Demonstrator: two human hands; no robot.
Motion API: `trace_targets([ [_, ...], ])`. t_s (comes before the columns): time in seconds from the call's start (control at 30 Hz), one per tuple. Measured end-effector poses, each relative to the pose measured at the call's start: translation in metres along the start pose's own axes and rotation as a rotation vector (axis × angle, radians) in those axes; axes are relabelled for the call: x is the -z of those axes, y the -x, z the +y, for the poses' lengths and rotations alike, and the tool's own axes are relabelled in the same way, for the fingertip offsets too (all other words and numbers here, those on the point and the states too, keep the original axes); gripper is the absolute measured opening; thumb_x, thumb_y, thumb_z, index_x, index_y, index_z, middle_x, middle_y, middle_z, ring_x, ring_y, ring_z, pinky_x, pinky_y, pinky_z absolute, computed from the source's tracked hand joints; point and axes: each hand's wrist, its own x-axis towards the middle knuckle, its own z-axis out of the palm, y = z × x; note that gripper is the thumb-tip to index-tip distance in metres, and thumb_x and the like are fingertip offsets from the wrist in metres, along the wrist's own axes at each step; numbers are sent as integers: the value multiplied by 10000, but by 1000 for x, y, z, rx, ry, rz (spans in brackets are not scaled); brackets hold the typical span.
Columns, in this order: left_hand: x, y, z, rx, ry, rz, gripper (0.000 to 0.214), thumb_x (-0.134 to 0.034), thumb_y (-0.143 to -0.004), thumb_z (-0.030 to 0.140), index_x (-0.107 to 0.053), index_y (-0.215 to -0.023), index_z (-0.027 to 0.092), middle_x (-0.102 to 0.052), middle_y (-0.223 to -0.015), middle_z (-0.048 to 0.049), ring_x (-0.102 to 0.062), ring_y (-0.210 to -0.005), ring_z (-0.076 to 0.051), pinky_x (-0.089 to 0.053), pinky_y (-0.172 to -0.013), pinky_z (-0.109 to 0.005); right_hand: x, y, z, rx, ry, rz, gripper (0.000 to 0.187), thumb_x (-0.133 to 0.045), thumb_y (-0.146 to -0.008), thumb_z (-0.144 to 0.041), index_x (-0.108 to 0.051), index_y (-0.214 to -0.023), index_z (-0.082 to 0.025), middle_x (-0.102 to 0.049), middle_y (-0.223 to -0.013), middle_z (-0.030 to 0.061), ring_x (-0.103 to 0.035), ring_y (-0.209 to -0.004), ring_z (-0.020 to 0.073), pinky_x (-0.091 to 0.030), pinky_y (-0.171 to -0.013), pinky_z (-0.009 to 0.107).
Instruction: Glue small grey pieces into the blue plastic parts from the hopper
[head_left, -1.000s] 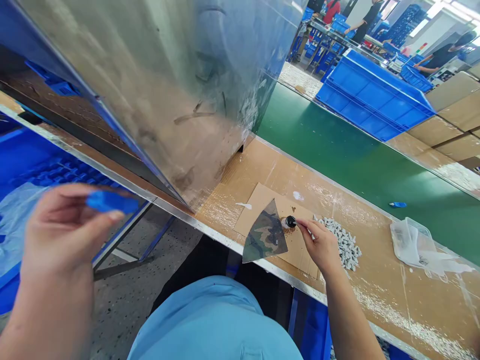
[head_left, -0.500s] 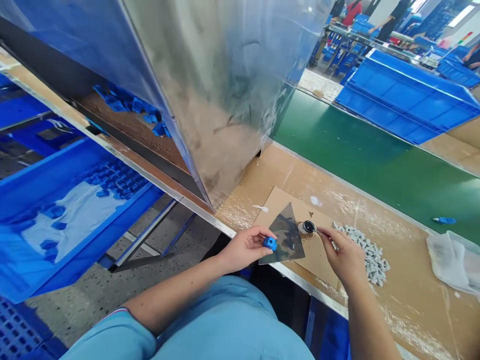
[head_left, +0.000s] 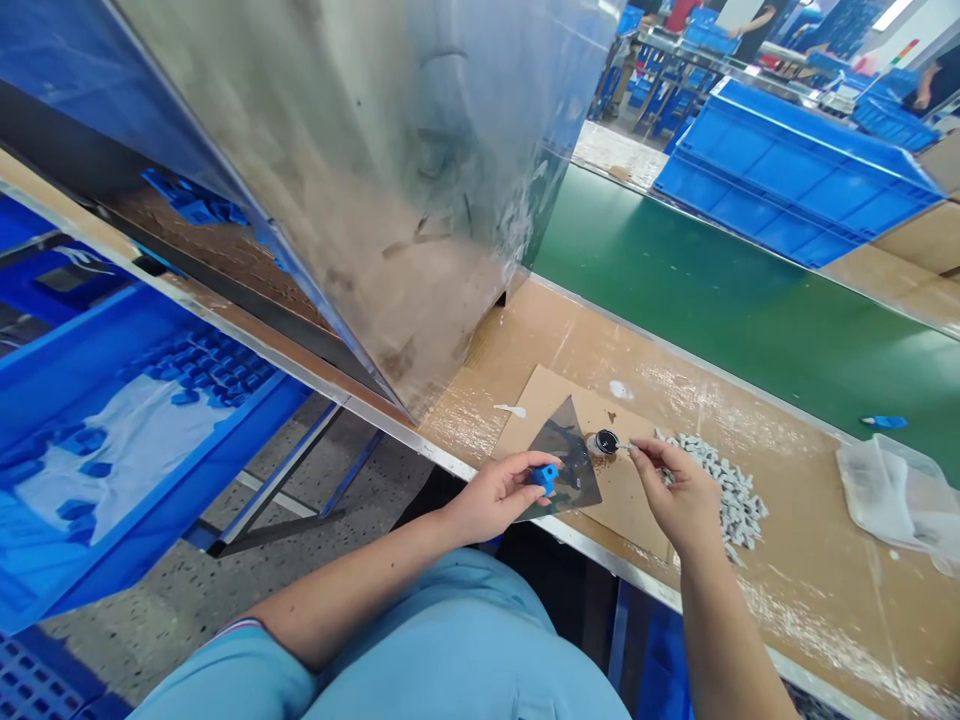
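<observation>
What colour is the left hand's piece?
Blue: the piece in the left hand, best seen in the head view.

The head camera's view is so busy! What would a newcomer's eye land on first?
Probably the big scuffed metal housing filling the upper left and middle, with a long green belt running off to its right. Next, at lower center, the left hand pinches a small blue plastic part, while the right hand holds a thin stick at a little jar, beside heaped grey pieces.

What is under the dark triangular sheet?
Flat cardboard shows on both sides of the sheet; anything directly beneath it is covered. The left hand also hides part of it.
</observation>
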Motion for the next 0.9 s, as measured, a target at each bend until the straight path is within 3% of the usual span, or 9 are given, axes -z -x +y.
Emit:
trace_targets([
  [0.23,0,-2,0,14,1,6,350,-677,-830,307,-640,-1159,194,-651,-1057,-59,-642,-834,-124,-525,-887,-312,2,0,1,153,97,-74,362,-433,-947,-446,-721,-856,-248,-745,-820,56,-700,-752,217,-532,-639,306],
  [0.37,-1,-4,-1,-71,-38,39,307,-716,-794,313,-688,-1068,178,-640,-1130,-82,-631,-951,-159,-511,-916,-317,7,7,-6,69,-6,-58,252,-528,-908,-413,-717,-880,-249,-745,-827,42,-700,-742,213,-543,-637,308],
  [0.47,-2,-6,-4,-73,-15,94,298,-759,-749,297,-688,-1003,158,-646,-1021,-67,-625,-909,-151,-516,-888,-306,9,18,-17,-47,-230,-23,176,-616,-865,-383,-708,-900,-238,-743,-824,36,-701,-739,206,-565,-682,319],
  [0.6,-6,-8,-5,-79,-11,113,284,-780,-726,292,-670,-941,142,-620,-930,-48,-611,-848,-140,-529,-830,-293,7,34,-34,-122,-455,-71,156,-648,-856,-351,-702,-931,-226,-746,-865,48,-710,-776,210,-584,-719,336],
  [0.9,-12,-8,-10,-153,17,77,242,-773,-750,285,-669,-921,147,-591,-961,-47,-621,-876,-133,-527,-843,-274,11,36,-67,122,-332,-123,89,-600,-886,-217,-678,-923,-238,-750,-840,14,-713,-747,170,-581,-709,264],
])
